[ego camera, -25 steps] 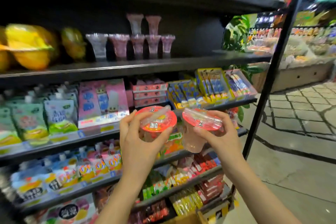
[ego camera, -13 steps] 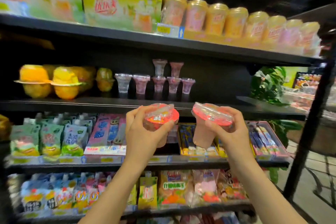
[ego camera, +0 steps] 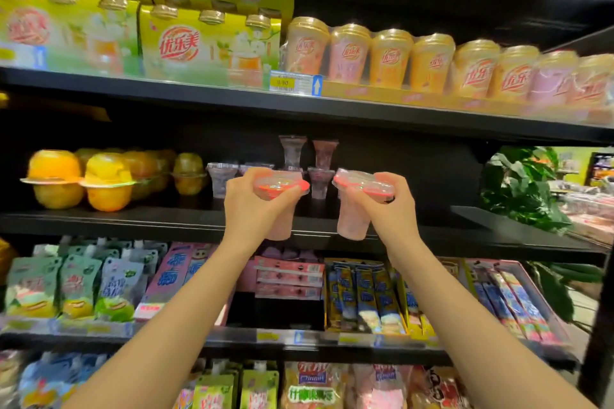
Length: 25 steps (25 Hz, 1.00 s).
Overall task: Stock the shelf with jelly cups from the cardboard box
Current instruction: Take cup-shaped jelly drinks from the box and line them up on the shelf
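Black metal shelf (ego camera: 109,221) front edge: left hand (ego camera: 252,206) & right hand (ego camera: 388,209) fingers clamped on pink clear-plastic jelly cups (ego camera: 354,219); light, thin-walled, grip near rim

Black store shelving (ego camera: 299,109); leafy plant (ego camera: 518,189)

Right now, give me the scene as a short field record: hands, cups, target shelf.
left hand: grips a pink jelly cup, red lid up
right hand: grips a second pink jelly cup, lid tilted
height: both cups at the middle shelf front edge, not set down
shelf stock: clear jelly cups behind the hands, orange fruit cups at left
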Tool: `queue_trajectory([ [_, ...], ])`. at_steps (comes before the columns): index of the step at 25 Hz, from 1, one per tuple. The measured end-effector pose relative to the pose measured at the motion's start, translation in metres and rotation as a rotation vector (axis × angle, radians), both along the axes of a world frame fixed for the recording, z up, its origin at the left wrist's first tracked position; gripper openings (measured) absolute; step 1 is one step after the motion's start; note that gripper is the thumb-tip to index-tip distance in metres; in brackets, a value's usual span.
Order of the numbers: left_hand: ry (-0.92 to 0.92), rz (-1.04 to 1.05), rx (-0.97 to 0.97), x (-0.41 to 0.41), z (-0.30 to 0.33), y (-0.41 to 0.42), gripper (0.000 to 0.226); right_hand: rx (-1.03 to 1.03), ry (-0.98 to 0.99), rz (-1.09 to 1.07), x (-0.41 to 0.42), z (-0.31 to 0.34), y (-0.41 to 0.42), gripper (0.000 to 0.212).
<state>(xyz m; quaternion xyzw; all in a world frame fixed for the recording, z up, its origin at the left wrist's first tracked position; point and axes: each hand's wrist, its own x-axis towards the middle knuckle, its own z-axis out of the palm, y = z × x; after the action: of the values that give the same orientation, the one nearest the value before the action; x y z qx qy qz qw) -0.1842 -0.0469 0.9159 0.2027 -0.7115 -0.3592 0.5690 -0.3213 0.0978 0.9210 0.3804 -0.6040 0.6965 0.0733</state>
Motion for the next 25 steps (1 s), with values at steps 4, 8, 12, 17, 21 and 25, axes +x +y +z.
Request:
queue_trajectory([
  [4,-0.079,0.047,0.001,-0.038,0.001,-0.023,0.06,0.064,0.005,-0.071,-0.025,0.003,-0.029,0.067],
  [8,-0.088,0.039,-0.009,-0.066,-0.007,-0.046,0.056,0.112,-0.022,-0.099,-0.049,-0.004,-0.058,0.071],
  [12,-0.097,0.042,0.015,-0.085,-0.014,-0.066,0.051,0.144,0.02,-0.128,-0.068,-0.016,-0.081,0.065],
  [17,-0.22,0.013,-0.005,-0.102,-0.017,-0.08,0.057,0.169,0.032,-0.122,-0.087,-0.021,-0.106,0.06],
  [21,-0.305,0.062,-0.091,-0.094,-0.019,-0.085,0.058,0.266,0.148,-0.139,-0.095,-0.016,-0.105,0.063],
  [25,-0.275,0.133,-0.32,-0.082,-0.015,-0.098,0.037,0.333,0.358,-0.256,-0.106,-0.015,-0.092,0.035],
])
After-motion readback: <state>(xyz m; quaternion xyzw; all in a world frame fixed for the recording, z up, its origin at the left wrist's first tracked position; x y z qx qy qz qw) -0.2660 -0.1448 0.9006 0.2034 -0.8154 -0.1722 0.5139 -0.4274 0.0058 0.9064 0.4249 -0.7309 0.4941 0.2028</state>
